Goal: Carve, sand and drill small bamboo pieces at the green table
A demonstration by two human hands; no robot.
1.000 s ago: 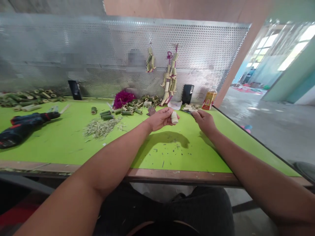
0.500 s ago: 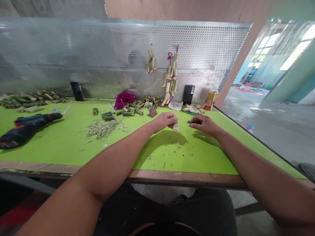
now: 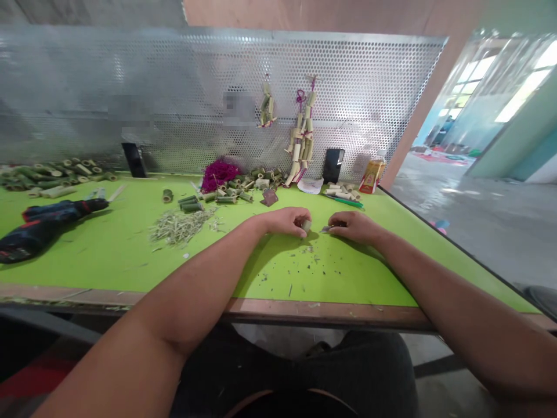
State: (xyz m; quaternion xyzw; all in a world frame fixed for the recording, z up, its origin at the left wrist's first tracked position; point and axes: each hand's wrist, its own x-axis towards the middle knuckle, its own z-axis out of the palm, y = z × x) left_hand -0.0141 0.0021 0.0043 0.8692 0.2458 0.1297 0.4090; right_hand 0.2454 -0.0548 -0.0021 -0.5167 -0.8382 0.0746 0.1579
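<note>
Grips bamboo pc [image 3: 307, 226] in L hand [image 3: 288, 222], low over green table [image 3: 357, 278]. Pinches flat grey scrap [image 3: 325, 230] in R hand [image 3: 351, 225], just beside pc but apart. Note dark specks [image 3: 298, 271] on table nr edge, shavings [image 3: 177, 228] to L of L hand, drill [image 3: 47, 223] further L.

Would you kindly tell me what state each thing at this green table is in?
Left hand: closed around a bamboo piece
Bamboo piece: held, partly hidden
Right hand: pinching a small dark scrap
Drill: lying down
Bottle: standing upright
Magenta twine: bunched in a heap
Shavings: loosely piled
Larger bamboo figure: strung together, upright
Black devices: both standing up
Green stick-like item: lying down
</note>
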